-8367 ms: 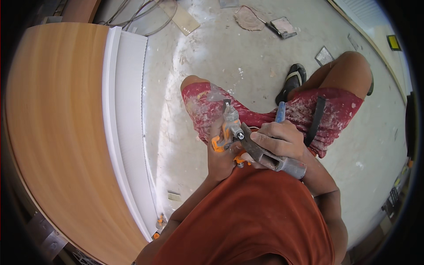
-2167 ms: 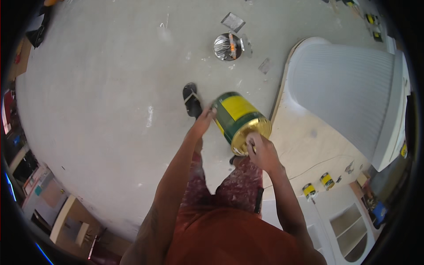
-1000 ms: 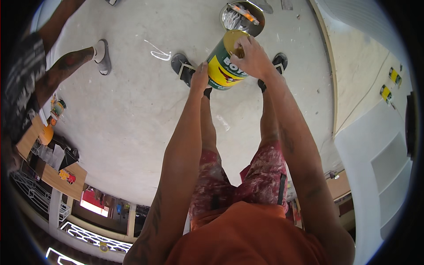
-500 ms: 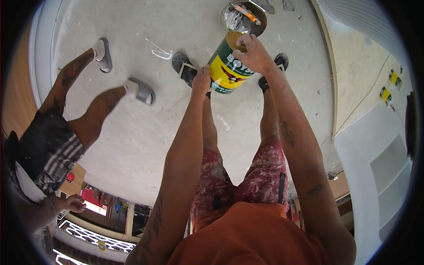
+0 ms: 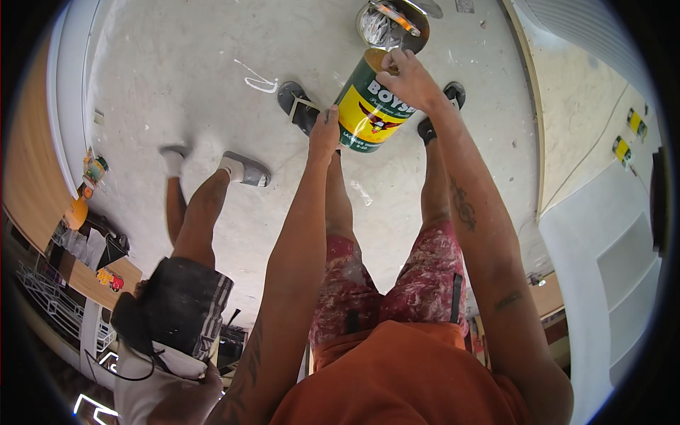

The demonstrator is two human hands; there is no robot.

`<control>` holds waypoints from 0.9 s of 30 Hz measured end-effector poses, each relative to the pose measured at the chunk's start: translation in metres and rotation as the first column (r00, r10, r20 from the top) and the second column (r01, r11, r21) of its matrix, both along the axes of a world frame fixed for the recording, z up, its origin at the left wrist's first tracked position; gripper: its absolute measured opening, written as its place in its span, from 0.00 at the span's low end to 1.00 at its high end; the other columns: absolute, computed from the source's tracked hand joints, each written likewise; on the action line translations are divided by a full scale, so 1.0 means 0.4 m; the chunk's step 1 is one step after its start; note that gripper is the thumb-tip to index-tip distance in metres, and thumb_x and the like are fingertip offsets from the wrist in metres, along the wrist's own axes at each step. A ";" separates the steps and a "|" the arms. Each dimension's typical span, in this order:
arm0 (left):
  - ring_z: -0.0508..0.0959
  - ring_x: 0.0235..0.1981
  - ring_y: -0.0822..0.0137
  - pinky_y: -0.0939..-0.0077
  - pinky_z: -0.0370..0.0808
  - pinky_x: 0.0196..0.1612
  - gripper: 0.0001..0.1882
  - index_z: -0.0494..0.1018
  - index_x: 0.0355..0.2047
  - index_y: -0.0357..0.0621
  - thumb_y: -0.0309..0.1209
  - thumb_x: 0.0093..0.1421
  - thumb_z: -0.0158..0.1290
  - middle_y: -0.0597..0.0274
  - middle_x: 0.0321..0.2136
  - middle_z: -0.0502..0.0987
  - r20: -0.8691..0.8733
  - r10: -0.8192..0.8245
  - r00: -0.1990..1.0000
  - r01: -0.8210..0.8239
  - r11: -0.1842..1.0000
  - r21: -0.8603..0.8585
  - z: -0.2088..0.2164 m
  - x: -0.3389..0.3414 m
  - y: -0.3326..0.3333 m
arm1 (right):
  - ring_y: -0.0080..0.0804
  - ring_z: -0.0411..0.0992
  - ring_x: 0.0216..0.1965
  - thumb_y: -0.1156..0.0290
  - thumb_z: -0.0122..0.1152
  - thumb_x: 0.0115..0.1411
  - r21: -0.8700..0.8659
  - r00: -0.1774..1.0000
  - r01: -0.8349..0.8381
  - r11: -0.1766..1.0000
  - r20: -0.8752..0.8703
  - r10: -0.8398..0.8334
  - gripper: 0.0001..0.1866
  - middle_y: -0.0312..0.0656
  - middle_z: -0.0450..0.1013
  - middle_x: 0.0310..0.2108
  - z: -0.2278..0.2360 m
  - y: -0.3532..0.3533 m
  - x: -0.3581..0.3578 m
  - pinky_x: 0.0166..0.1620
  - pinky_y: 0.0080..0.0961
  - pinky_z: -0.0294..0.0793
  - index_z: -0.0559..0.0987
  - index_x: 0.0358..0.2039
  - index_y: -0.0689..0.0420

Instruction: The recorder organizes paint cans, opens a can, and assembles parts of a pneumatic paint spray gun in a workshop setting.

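A green and yellow metal can (image 5: 365, 117) is held tilted above the floor, in front of my legs. My left hand (image 5: 324, 133) is closed against its left side, low down. At the can's upper end, my right hand (image 5: 409, 79) has its fingers curled over the right part of the rim. Part of the tan-gold top (image 5: 375, 58) shows beside those fingers. Whether the fingertips also pinch something small there, I cannot tell.
Just beyond the can stands a round metal tin (image 5: 414, 39) with crumpled plastic and an orange-marked tool on it. Another person (image 5: 188, 297) is walking at the left. A white panelled piece (image 5: 602, 262) and two small green-yellow cans (image 5: 622, 151) are at the right.
The other person at the left has stepped right, closer to me, uncovering cluttered things behind. My hands and the can have barely shifted.
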State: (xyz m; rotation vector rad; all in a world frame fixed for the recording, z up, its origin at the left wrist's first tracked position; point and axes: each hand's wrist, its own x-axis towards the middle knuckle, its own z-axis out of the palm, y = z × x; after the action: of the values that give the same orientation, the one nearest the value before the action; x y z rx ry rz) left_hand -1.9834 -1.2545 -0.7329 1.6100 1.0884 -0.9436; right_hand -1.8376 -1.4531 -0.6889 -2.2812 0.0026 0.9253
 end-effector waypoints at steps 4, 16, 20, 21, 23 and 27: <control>0.72 0.57 0.45 0.61 0.67 0.59 0.33 0.68 0.59 0.40 0.54 0.68 0.39 0.37 0.54 0.73 -0.012 -0.015 1.000 0.015 1.000 0.010 0.015 0.011 -0.009 | 0.56 0.71 0.46 0.55 0.60 0.51 0.024 0.998 0.038 0.999 -0.043 -0.037 0.22 0.58 0.70 0.43 -0.004 -0.014 0.001 0.50 0.42 0.72 0.74 0.41 0.58; 0.73 0.56 0.44 0.60 0.71 0.57 0.34 0.64 0.62 0.42 0.56 0.68 0.39 0.37 0.55 0.71 -0.086 -0.032 0.996 0.029 0.999 -0.033 0.000 0.014 0.011 | 0.55 0.70 0.46 0.56 0.61 0.52 0.044 0.997 0.077 0.996 -0.028 -0.076 0.21 0.56 0.70 0.42 -0.014 -0.017 -0.010 0.50 0.42 0.70 0.74 0.40 0.57; 0.76 0.51 0.57 0.60 0.81 0.46 0.30 0.58 0.64 0.46 0.52 0.70 0.39 0.52 0.56 0.68 -0.109 0.058 0.992 -0.077 0.980 -0.186 0.002 0.015 -0.007 | 0.58 0.70 0.45 0.56 0.67 0.48 0.072 0.998 0.046 0.996 0.042 -0.049 0.22 0.57 0.69 0.42 -0.001 -0.042 -0.037 0.48 0.46 0.70 0.74 0.39 0.54; 0.74 0.53 0.59 0.58 0.79 0.49 0.29 0.57 0.65 0.48 0.52 0.71 0.37 0.55 0.57 0.67 -0.123 0.068 0.990 -0.093 0.975 -0.204 -0.005 0.015 -0.004 | 0.56 0.69 0.45 0.58 0.70 0.46 0.066 0.996 -0.019 0.998 0.088 0.013 0.23 0.55 0.68 0.41 0.010 -0.037 -0.041 0.48 0.44 0.70 0.73 0.39 0.54; 0.73 0.53 0.58 0.57 0.78 0.50 0.29 0.56 0.65 0.49 0.52 0.71 0.37 0.55 0.57 0.67 -0.079 0.082 0.994 -0.098 0.968 -0.232 -0.018 0.001 0.006 | 0.56 0.67 0.45 0.60 0.76 0.42 0.074 0.988 -0.075 0.994 0.140 0.064 0.26 0.53 0.66 0.40 0.031 -0.020 -0.055 0.48 0.46 0.68 0.71 0.38 0.53; 0.72 0.54 0.58 0.56 0.74 0.53 0.28 0.53 0.65 0.51 0.51 0.71 0.36 0.56 0.57 0.66 -0.042 0.174 0.984 -0.179 0.946 -0.269 -0.057 -0.010 -0.009 | 0.54 0.67 0.45 0.62 0.74 0.45 0.076 0.988 -0.030 0.997 0.155 0.018 0.24 0.52 0.66 0.41 0.079 -0.031 -0.109 0.48 0.46 0.67 0.72 0.38 0.54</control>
State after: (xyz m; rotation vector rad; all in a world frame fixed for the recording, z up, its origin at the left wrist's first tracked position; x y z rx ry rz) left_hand -1.9874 -1.2582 -0.7558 1.2607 1.0461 -0.9434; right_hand -1.8813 -1.4657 -0.6575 -2.2782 -0.1264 0.7453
